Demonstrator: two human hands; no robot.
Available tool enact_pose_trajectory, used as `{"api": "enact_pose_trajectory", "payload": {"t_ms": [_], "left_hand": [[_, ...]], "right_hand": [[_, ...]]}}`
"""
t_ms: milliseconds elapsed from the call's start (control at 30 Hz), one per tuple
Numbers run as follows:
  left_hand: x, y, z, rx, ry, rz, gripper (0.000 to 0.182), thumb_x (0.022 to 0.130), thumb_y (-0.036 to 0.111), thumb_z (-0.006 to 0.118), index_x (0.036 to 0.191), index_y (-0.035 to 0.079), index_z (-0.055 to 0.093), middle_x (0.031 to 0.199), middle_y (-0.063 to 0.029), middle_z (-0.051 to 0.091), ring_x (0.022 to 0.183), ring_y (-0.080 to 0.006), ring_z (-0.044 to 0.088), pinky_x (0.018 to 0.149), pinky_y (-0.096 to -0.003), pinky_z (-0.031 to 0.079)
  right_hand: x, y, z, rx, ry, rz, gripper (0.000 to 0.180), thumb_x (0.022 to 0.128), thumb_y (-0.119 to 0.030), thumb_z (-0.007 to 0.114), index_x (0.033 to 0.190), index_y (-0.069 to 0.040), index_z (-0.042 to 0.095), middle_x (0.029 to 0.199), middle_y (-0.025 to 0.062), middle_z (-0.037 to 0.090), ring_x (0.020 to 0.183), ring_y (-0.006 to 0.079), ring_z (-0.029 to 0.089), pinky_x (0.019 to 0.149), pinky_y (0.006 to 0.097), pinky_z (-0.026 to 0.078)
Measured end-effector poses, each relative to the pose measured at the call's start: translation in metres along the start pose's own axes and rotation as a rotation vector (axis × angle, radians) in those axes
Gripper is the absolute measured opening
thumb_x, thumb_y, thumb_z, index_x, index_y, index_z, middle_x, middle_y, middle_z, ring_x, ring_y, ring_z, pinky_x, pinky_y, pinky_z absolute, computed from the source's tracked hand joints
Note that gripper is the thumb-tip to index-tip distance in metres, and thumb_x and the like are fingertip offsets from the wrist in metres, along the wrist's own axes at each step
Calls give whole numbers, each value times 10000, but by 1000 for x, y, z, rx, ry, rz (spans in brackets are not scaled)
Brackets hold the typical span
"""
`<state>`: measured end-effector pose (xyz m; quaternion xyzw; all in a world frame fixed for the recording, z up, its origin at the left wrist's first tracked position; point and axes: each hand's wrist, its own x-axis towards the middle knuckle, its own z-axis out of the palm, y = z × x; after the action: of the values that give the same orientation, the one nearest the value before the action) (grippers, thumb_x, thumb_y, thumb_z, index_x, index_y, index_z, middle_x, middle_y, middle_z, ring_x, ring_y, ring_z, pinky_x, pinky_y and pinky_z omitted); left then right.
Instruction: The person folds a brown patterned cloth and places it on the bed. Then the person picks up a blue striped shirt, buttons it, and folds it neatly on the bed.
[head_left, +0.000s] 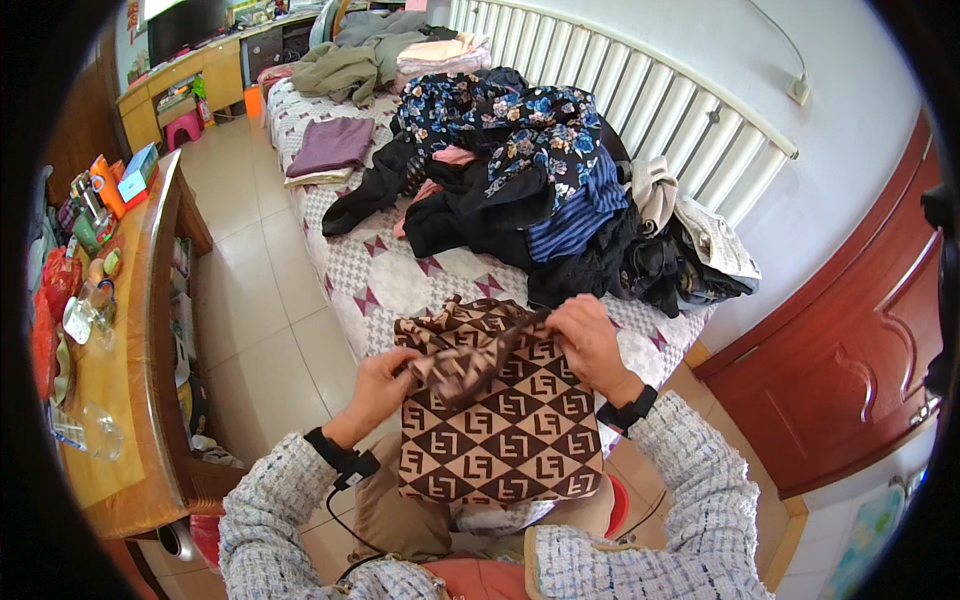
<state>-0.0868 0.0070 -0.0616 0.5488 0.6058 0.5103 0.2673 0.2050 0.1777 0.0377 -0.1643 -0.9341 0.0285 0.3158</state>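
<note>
A brown and beige knit garment (499, 442) with a repeating diamond-and-letter pattern lies across my lap and the near edge of the bed. Its lower part is spread flat, while the upper part is bunched. My left hand (382, 388) pinches the left end of a raised, slightly blurred fold of the fabric. At the other end, my right hand (589, 346) grips the dark edge of the same fold near the garment's upper right. Which part of the garment this fold is, I cannot tell. Both wrists wear black bands.
Beyond the garment, a heap of dark clothes (495, 202) covers much of the bed (401, 281). A folded purple cloth (330, 146) lies on the bed's left side. A cluttered wooden table (142, 360) stands left; a white radiator (637, 82) and red-brown door (825, 360) are right.
</note>
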Motion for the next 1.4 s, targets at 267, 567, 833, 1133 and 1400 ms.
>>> {"api": "enact_pose_trajectory", "payload": {"t_ms": [267, 567, 833, 1133, 1400], "left_hand": [[14, 46, -2, 417, 268, 586, 441, 789, 66, 713, 1210, 50, 583, 1240, -145, 604, 1131, -313, 596, 961, -429, 473], [12, 57, 39, 804, -333, 708, 460, 956, 407, 582, 1355, 178, 590, 1423, -70, 506, 1394, -303, 384, 1156, -600, 216], [13, 52, 36, 770, -281, 614, 511, 931, 460, 604, 1379, 214, 578, 1468, -127, 468, 1366, -383, 410, 1117, -648, 237], [31, 38, 33, 826, -239, 618, 630, 924, 608, 545, 1373, 166, 583, 1438, -188, 505, 1348, -415, 423, 1096, -631, 260], [30, 41, 31, 859, -268, 577, 652, 927, 612, 537, 1406, 171, 556, 1458, -185, 488, 1364, -399, 409, 1097, -605, 262]], "right_hand": [[32, 28, 27, 40, -97, 141, 230, 877, -189, 626, 1043, -35, 665, 1075, 161, 680, 1056, 370, 608, 903, 422, 484], [72, 72, 91, -91, -573, 150, 379, 733, -386, 792, 922, -59, 767, 820, 175, 720, 741, 345, 687, 682, 432, 530], [61, 105, 86, -82, -367, 244, 253, 755, -193, 717, 943, -24, 731, 882, 210, 705, 831, 365, 685, 733, 438, 531], [52, 73, 45, 26, -374, 385, 454, 770, -407, 764, 1054, -60, 694, 912, 178, 713, 890, 383, 679, 793, 447, 528], [55, 90, 39, -158, -68, 485, 203, 758, -178, 707, 883, -21, 675, 796, 203, 680, 824, 402, 659, 695, 478, 513]]}}
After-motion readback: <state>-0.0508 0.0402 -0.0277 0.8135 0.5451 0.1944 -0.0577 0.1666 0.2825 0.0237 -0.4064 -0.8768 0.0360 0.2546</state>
